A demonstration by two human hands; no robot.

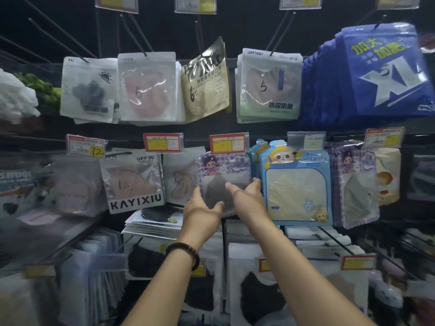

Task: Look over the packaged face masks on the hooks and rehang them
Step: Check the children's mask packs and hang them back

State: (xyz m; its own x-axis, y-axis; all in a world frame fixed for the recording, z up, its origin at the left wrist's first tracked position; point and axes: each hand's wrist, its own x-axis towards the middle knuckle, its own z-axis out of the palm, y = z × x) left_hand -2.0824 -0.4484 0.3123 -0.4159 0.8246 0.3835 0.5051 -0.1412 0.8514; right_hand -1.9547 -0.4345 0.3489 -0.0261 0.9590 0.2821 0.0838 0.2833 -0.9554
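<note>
1. Both forearms reach up and away from the bottom edge, nearly side by side, the left one wearing a dark bead bracelet (183, 254) at the wrist
2. The left hand (202, 209) is turned palm inward with the thumb pointing up and to the right; its fingers lie along the lower left edge of a purple checked mask pack (224, 175), so it holds that pack loosely, the hand half spread
3. The right hand (247, 194) is raised a little higher, thumb stretched left across the dark lower front of the same pack, fingers curled round its right edge; it grips the pack from that side
4. The pack hangs in the middle row, straight below a red and yellow price tag (227, 142), with a cartoon girl printed on top and a dark mask showing through the clear window
5. Just to its right hangs a blue pack (295, 184) with a pale yellow mask, touching the right hand's fingers; to the left a pack marked KAYIXIU (135, 182)
6. Further up, the top row holds white packs, a beige pack (206, 83) tilted on its hook, and a thick bundle of blue XL packs (381, 71) at far right
</note>
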